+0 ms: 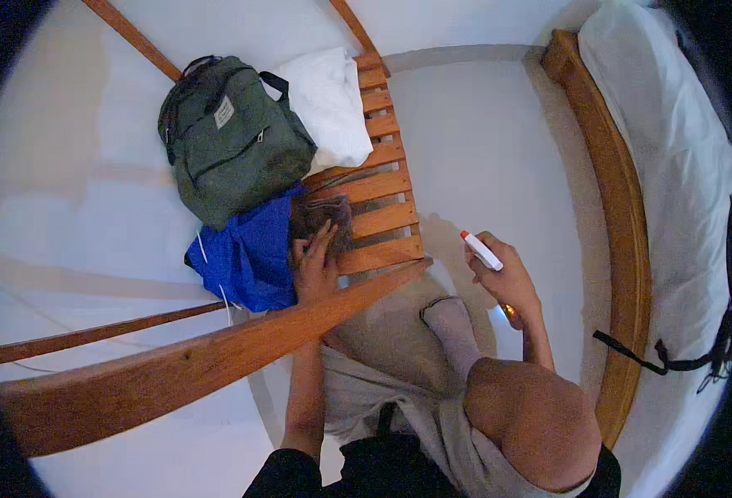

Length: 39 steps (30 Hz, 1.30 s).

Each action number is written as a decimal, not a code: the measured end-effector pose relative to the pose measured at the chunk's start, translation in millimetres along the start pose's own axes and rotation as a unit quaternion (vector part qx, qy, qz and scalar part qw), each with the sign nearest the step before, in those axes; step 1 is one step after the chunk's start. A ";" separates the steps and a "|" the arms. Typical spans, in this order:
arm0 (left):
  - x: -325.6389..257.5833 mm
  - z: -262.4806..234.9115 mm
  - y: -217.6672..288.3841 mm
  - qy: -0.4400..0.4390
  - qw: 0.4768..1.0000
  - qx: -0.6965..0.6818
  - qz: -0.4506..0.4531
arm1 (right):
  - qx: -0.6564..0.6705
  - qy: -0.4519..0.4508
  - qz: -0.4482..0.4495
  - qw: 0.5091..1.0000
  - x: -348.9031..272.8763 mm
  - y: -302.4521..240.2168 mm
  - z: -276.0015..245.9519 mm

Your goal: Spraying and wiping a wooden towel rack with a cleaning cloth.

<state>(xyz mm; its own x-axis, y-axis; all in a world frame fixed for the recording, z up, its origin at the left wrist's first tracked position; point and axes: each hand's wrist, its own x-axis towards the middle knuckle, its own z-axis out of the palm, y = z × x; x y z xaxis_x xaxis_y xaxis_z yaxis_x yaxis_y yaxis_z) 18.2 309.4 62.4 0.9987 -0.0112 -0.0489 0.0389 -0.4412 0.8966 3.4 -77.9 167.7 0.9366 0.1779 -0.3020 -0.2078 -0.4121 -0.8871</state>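
My right hand is closed around a spray bottle, with its white trigger head and red nozzle tip above my fingers. A shiny amber part shows below my palm; the rest of the bottle is hidden. My left hand reaches past a wooden rail and rests, fingers stretched out, on a dark brown-grey piece that looks like cloth or a soft pouch. That piece lies on a slatted wooden rack. Against it sits a blue fabric bag with white cords.
A green backpack and a white cloth bundle lie farther back on the rack. The thick wooden rail crosses in front of my left forearm. At the right, a wooden bed frame holds a pale-covered mattress with a black strap.
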 end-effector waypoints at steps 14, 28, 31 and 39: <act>37.0 79.6 113.6 -0.058 0.924 0.279 0.256 | 0.084 0.023 0.062 0.994 -6.1 -9.1 -2.0; -5.0 72.6 80.0 0.231 0.957 0.176 0.008 | 0.098 -0.052 0.013 0.994 -1.3 -13.4 -2.1; 6.7 96.8 111.0 0.153 0.975 0.149 0.057 | 0.052 -0.076 0.052 0.994 1.8 -16.8 -8.1; 23.0 88.7 149.5 -0.109 0.945 0.164 0.262 | 0.048 -0.062 -0.024 0.997 7.1 0.8 1.5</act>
<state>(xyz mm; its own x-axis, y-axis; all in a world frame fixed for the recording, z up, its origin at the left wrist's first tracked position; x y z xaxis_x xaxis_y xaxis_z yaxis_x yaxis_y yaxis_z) 44.1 163.6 156.3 0.8470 -0.4730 0.2425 -0.5060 -0.5780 0.6402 9.4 -75.6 164.3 0.9054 0.3068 -0.2934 -0.1945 -0.3146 -0.9291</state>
